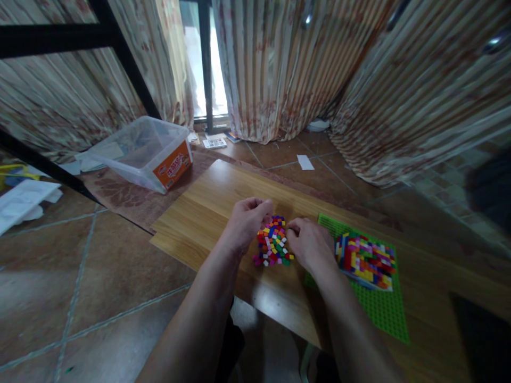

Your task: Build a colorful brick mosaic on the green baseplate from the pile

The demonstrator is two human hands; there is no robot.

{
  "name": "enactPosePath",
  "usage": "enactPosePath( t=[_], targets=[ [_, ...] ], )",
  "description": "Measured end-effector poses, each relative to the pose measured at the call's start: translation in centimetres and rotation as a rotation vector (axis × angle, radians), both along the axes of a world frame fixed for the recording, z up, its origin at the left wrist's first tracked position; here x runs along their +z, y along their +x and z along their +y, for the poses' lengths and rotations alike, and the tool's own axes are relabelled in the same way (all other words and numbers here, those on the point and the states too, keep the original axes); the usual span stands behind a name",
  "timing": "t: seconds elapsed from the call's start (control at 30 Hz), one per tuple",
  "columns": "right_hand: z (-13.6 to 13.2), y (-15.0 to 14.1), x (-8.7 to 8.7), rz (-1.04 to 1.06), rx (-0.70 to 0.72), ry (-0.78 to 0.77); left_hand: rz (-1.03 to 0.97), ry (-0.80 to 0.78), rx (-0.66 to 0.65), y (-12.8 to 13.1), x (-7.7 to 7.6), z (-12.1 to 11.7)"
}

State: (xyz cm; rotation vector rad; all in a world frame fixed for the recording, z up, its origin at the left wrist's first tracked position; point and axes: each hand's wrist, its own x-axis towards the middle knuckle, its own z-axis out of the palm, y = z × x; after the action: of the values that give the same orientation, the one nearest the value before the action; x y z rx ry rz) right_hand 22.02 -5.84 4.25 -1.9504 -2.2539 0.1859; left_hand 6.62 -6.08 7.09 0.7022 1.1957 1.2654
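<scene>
A heap of small, many-coloured toy bricks (273, 244) lies on the wooden table (215, 186). At the heap's left edge is my left hand (248, 222), its thumb and fingers pinched together. My right hand (308, 240) is at the heap's right side with curled fingers. Whatever either hand may hold is too small or hidden to make out. Just right of my right hand, a green studded baseplate (379, 314) carries a block built of multicoloured bricks (367, 260). My right forearm crosses in front of part of the baseplate.
A clear plastic bin (139, 154) with an orange label stands on a rug (120, 197) beyond the table's left end. White trays (26, 202) lie on the tiled floor at far left. A dark flat object (479, 330) is at the table's right. Curtains (275, 69) hang behind.
</scene>
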Motion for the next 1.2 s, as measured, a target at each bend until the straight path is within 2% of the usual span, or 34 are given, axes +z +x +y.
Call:
enactPosePath(
  t=[0.2, 0.33, 0.43, 0.53, 0.6, 0.7, 0.87, 1.0, 1.2],
  targets=[
    [0.2, 0.0, 0.3, 0.057, -0.073, -0.019, 0.102, -0.051, -0.043, 0.1, -0.3, 0.0],
    [-0.2, 0.3, 1.6, 0.366, -0.090, 0.070, 0.156, -0.118, -0.033, 0.6, -0.4, 0.0],
    [-1.0, -0.2, 2.7, 0.699, 0.015, 0.130, -0.018, -0.186, -0.075, 1.4, -0.2, -0.2],
    [-1.5, -0.8, 3.3, 0.853, 0.118, 0.151, -0.279, -0.240, -0.131, 1.9, 0.3, -0.4],
    [-1.5, -0.7, 3.4, 0.844, 0.107, 0.193, -0.360, -0.268, -0.119, 1.9, 0.6, -0.4],
    [-1.3, 0.0, 3.0, 0.750, 0.070, 0.205, -0.379, -0.263, -0.040, 1.2, 0.9, -0.2],
    [-1.0, 0.8, 1.6, 0.448, 0.199, -0.049, -0.355, -0.186, 0.120, 0.1, 1.2, 0.1],
    [-0.9, 0.5, 0.9, 0.234, 0.231, -0.119, -0.333, -0.139, 0.111, 0.1, 1.0, 0.0],
    [-0.9, 0.8, 0.6, 0.193, 0.252, -0.137, -0.315, -0.077, 0.083, 0.3, 0.7, -0.1]
  ],
)
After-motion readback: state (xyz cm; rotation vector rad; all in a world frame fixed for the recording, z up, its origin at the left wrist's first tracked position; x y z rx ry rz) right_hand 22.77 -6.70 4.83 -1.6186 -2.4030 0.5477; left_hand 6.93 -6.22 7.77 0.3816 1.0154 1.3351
